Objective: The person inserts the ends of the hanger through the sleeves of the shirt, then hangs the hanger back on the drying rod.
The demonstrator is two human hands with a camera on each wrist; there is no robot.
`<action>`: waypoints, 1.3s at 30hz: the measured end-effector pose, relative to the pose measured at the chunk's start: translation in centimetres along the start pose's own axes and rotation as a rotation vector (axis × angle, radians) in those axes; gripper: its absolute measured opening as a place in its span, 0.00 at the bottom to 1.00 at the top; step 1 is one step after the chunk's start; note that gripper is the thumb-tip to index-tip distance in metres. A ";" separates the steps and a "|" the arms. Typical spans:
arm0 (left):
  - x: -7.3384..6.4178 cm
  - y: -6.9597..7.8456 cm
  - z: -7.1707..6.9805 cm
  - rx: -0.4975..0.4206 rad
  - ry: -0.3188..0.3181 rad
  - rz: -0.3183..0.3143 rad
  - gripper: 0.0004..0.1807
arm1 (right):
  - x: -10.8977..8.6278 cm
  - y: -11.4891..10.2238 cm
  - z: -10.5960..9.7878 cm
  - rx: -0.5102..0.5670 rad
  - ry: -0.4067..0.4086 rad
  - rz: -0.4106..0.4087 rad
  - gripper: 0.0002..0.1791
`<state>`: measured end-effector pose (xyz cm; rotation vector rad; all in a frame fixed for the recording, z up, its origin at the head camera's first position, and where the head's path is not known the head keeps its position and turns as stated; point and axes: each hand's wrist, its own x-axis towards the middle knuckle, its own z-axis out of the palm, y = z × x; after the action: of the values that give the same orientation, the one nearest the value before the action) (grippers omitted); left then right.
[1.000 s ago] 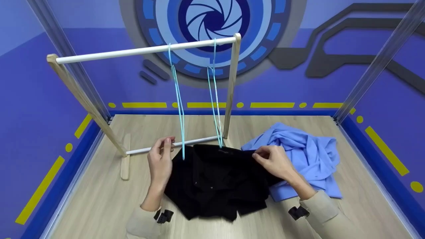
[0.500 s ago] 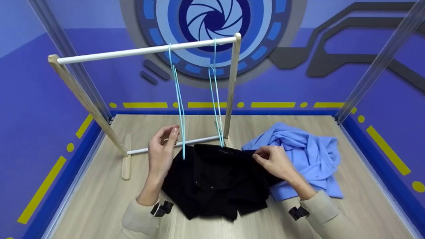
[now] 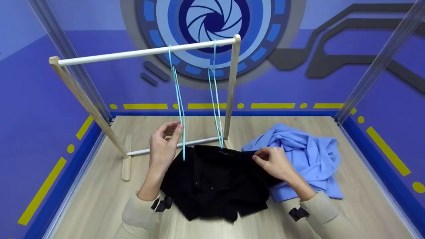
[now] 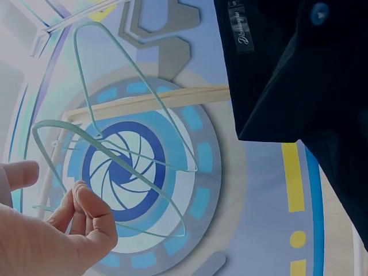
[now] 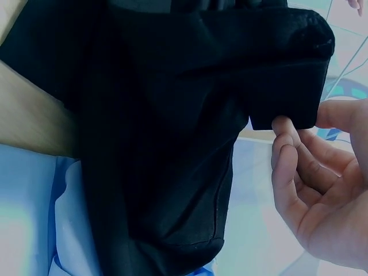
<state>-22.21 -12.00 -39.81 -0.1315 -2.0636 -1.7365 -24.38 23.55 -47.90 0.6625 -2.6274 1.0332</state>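
Observation:
A black shirt [image 3: 229,186] with buttons lies spread at the middle of the table, its inside label [image 4: 241,29] showing at the edge in the left wrist view. My right hand [image 3: 274,162] pinches the shirt's upper right edge between thumb and fingers; the right wrist view shows the squared fabric corner [image 5: 287,98] there. My left hand [image 3: 164,142] is raised beside the nearer light-blue wire hanger [image 3: 182,139]. Its thumb [image 4: 20,174] and bent fingers stand apart, with the hanger's wire between them. Farther right hangs a second hanger [image 3: 217,109].
Both hangers hang from the white rod [image 3: 132,53] of a wooden-framed rack [image 3: 79,96]. A crumpled blue garment [image 3: 305,159] lies to the right, partly behind my right hand. Blue patterned walls [image 3: 43,116] enclose the table on three sides.
My left hand has left the shirt's upper left side and risen up and to the right, up to the nearer hanger. The right hand keeps its hold on the shirt.

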 end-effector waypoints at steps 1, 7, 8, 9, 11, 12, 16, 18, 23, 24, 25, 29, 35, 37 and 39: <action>0.0 0.0 0.0 0.004 -0.002 0.000 0.15 | 0.0 0.0 0.0 0.002 -0.003 0.002 0.02; 0.2 0.1 0.1 0.015 0.000 0.018 0.13 | 0.0 0.0 0.1 0.012 -0.008 0.012 0.02; 0.3 0.1 0.1 0.016 -0.001 0.017 0.13 | 0.0 0.0 0.1 0.012 -0.008 0.009 0.02; 0.3 0.1 0.1 0.019 -0.001 0.013 0.13 | 0.0 0.0 0.1 0.012 -0.006 0.005 0.02; 0.4 0.1 0.1 0.024 -0.004 0.003 0.12 | 0.0 0.0 0.1 0.013 -0.003 0.000 0.02; 0.5 0.1 0.1 0.025 -0.005 -0.004 0.12 | 0.0 0.0 0.1 0.014 -0.002 -0.003 0.02; 0.6 0.3 0.2 0.033 0.000 -0.021 0.11 | -0.1 0.1 0.1 0.018 0.001 -0.016 0.02; 0.6 0.3 0.1 0.036 0.004 -0.019 0.10 | -0.1 0.2 0.1 0.020 0.002 -0.020 0.02; 0.7 0.4 0.0 0.026 0.009 -0.018 0.10 | -0.1 0.2 0.0 0.021 -0.004 -0.018 0.02; 0.7 0.4 0.0 0.023 0.007 -0.020 0.10 | -0.1 0.2 0.0 0.022 -0.006 -0.016 0.02; 0.7 0.4 -0.1 0.023 0.006 -0.022 0.10 | -0.1 0.1 0.0 0.023 -0.007 -0.016 0.02; 0.7 0.5 -0.3 0.033 -0.001 -0.026 0.10 | -0.1 0.0 -0.1 0.028 -0.010 -0.019 0.03; 0.8 0.5 -0.5 0.017 -0.006 -0.037 0.09 | -0.2 0.2 0.0 0.036 -0.024 -0.008 0.03; 0.8 0.4 -0.6 0.014 -0.006 -0.041 0.09 | -0.2 0.3 0.0 0.037 -0.024 -0.009 0.02; 0.8 0.4 -0.6 0.019 -0.006 -0.040 0.09 | -0.2 0.3 0.0 0.038 -0.022 -0.009 0.02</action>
<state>-22.62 -12.68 -39.09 -0.0897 -2.0998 -1.7419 -24.36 23.77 -48.18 0.6967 -2.6269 1.0816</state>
